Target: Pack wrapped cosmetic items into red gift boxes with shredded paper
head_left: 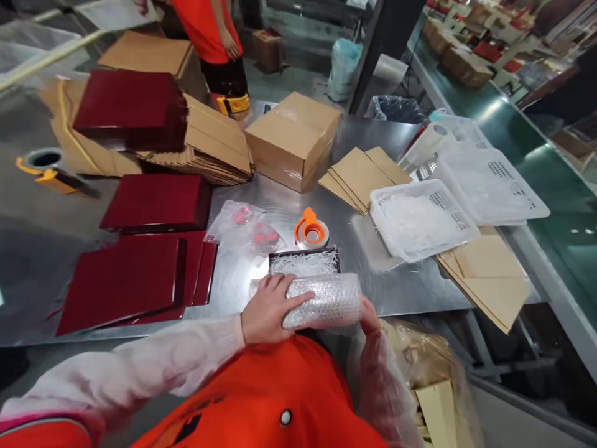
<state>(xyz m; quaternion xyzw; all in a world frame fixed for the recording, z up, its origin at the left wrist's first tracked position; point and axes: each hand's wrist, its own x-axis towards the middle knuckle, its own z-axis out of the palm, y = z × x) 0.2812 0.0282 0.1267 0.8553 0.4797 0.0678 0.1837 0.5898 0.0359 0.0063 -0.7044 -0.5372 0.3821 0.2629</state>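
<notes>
A roll-shaped bundle of bubble wrap (326,300) is held level at the near edge of the metal table. My left hand (270,307) grips its left end, fingers over the top and the index finger stretched along it. My right hand (369,318) is curled round the right end, its fingers partly hidden behind the wrap. What lies inside the wrap cannot be made out. Just beyond it sits a dark open box (305,261) filled with white shredded paper. Behind that box is an orange tape dispenser (311,230).
Dark red boxes (153,202) are stacked on the left. A clear bag with pink items (247,225) lies mid-table. Farther back stands a cardboard carton (293,140). A white basket (422,221) and flat cardboard pieces (489,267) are at right. Another person (208,31) stands across the table.
</notes>
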